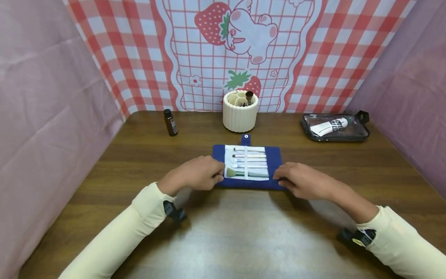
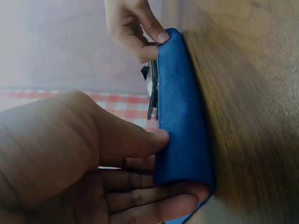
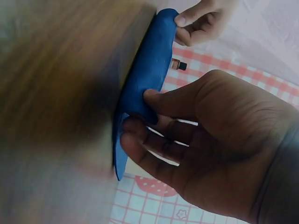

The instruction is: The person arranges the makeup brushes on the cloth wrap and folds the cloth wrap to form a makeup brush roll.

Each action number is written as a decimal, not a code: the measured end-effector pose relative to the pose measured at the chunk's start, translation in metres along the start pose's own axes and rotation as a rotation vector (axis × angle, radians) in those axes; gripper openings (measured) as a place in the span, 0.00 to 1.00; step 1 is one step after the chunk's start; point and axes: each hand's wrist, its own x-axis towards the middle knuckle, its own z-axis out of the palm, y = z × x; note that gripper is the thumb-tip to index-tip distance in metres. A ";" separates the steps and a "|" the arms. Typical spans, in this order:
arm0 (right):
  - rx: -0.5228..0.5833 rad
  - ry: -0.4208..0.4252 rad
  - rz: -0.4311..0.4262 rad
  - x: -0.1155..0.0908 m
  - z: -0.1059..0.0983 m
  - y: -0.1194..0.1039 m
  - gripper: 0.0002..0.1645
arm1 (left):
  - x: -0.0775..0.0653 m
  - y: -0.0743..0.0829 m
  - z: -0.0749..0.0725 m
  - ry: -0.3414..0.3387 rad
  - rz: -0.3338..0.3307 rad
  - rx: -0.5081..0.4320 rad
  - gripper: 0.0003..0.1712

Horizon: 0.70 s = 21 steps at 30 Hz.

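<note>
A blue fabric makeup brush roll (image 1: 275, 155) lies spread on the table in the head view, with several brushes under a white elastic band and a green-handled one (image 1: 240, 173) nearest the front. Its near edge is turned up into a curled fold, seen in the left wrist view as a blue band (image 2: 180, 100). My left hand (image 1: 200, 173) pinches the left end of this fold, thumb on the outside and fingers tucked in its open end. At the right end, my right hand (image 1: 301, 180) grips the fold the same way. A snap tab (image 1: 246, 139) sticks out from the far edge.
Behind the roll stands a cream ribbed holder (image 1: 239, 120) with a brush in it. A small dark bottle (image 1: 170, 124) stands at the back left. Back right lies a clear black-edged pouch (image 1: 348, 135) with a white tube (image 1: 327, 127). Checkered cloth hangs behind the table.
</note>
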 end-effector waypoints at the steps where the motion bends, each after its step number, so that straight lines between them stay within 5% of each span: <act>1: 0.018 -0.010 0.021 0.001 0.000 0.000 0.08 | 0.001 -0.001 0.000 -0.003 -0.020 -0.014 0.10; 7: 0.023 -0.057 0.068 0.010 0.002 0.000 0.12 | 0.011 -0.008 0.008 -0.015 -0.100 -0.039 0.11; 21: -0.115 -0.030 -0.084 0.009 -0.001 -0.008 0.09 | 0.012 -0.005 0.016 0.107 0.002 0.039 0.07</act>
